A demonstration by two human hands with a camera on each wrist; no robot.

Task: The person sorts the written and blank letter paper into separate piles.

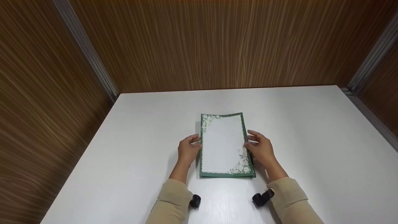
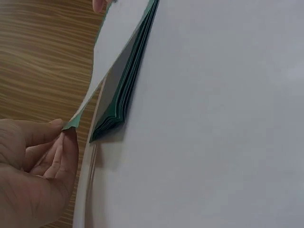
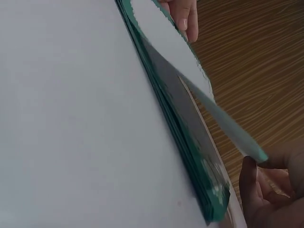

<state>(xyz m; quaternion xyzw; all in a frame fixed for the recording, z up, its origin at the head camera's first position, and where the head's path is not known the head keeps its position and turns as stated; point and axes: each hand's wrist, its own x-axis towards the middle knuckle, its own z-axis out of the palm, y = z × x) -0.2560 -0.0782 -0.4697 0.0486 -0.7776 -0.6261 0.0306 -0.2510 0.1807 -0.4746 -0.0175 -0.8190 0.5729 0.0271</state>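
A sheet of stationery paper [image 1: 221,143], white inside a green border with pale flowers at two corners, lies between the hands in the head view. My left hand [image 1: 188,150] pinches its left edge between thumb and fingers. On the opposite edge, my right hand [image 1: 261,150] pinches it the same way. Both wrist views show the sheet raised and bowed above a stack of green-edged sheets [image 2: 118,105]. That stack [image 3: 183,142] rests on the white table, its layered edges slightly fanned.
The white table [image 1: 140,124] reaches back to a wood-grain panel [image 1: 205,46]. More wood-grain panels with grey metal strips stand at left and right. Black devices [image 1: 195,201] sit at both wrists, beside beige sleeves [image 1: 174,199].
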